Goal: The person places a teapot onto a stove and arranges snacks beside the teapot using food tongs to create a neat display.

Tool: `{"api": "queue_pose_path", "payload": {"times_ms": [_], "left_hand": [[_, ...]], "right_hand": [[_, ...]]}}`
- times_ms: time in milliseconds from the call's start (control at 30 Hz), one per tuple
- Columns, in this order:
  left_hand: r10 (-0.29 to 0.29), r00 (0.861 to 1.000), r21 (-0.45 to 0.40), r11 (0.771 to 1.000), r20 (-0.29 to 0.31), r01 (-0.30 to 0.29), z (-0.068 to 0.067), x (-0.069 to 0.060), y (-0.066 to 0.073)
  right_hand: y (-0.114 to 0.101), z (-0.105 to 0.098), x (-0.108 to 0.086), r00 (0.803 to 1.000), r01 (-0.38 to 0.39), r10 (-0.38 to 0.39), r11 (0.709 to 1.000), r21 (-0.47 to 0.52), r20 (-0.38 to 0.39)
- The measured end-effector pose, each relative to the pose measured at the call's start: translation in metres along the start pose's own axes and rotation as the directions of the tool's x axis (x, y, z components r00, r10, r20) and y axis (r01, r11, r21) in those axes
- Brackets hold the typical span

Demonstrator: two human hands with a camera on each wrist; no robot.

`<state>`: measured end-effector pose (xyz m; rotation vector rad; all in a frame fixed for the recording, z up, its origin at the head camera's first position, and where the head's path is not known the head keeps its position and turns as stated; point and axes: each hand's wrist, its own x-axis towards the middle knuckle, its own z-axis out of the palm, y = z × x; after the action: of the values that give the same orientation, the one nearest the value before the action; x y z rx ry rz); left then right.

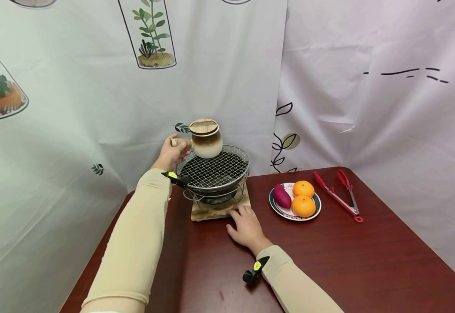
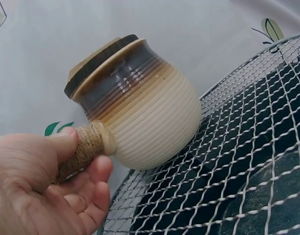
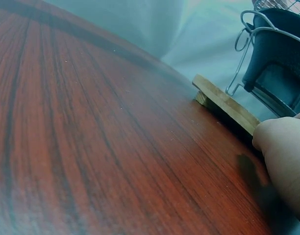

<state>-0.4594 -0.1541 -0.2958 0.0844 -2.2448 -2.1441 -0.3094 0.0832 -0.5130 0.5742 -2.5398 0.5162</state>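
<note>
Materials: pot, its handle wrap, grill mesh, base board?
Pot: likely ceramic, glossy glaze up top; bright highlights, fine ridges.
Handle wrap: looks like jute or similar twine, matte; fibrous coils.
Grill mesh: probably metal, silvery; crimped woven wire.
Base board: apparently wood, dull tan; species or coating unclear.

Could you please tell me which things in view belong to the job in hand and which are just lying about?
Seemingly part of the job:
pot, its handle in the left hand
grill below
wooden board under the grill, right hand at its edge

Apparently just lying about:
plate
purple sweet potato
two oranges
tongs
</note>
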Motion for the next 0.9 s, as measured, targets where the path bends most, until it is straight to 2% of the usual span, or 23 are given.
{"api": "queue_pose_path", "payload": {"times_ms": [133, 233, 300, 400, 533, 767, 900], "left_hand": [[-0.018, 1.000, 0.052, 0.998, -0.003, 0.018, -0.002, -0.004, 0.003], [-0.002, 0.999, 0.147, 0.989, -0.032, 0.007, -0.005, -0.008, 0.005], [0.018, 0.999, 0.244, 0.970, -0.048, -0.006, -0.007, -0.010, 0.008], [0.070, 0.997, 0.372, 0.927, -0.045, -0.048, -0.011, -0.014, 0.013], [0.146, 0.989, 0.506, 0.854, -0.017, -0.117, -0.015, -0.024, 0.022], [0.234, 0.972, 0.700, 0.694, 0.004, -0.170, -0.012, -0.048, 0.029], [0.283, 0.959, 0.731, 0.653, 0.007, -0.199, -0.009, -0.060, 0.027]], "right_hand": [[-0.002, 0.000, 0.000, 1.000, 0.004, -0.004, 1.000, 0.004, 0.008], [-0.003, 0.000, -0.001, 1.000, 0.011, -0.011, 1.000, 0.011, 0.005], [-0.003, 0.001, -0.001, 1.000, 0.014, -0.014, 1.000, 0.013, 0.002], [-0.003, 0.001, -0.001, 1.000, 0.015, -0.015, 1.000, 0.020, -0.002], [-0.002, 0.001, 0.000, 1.000, 0.016, -0.016, 1.000, 0.021, -0.003], [0.000, 0.000, -0.001, 1.000, 0.008, -0.008, 1.000, 0.026, 0.010], [0.001, -0.002, -0.002, 1.000, 0.003, -0.004, 0.999, 0.042, 0.005]]}}
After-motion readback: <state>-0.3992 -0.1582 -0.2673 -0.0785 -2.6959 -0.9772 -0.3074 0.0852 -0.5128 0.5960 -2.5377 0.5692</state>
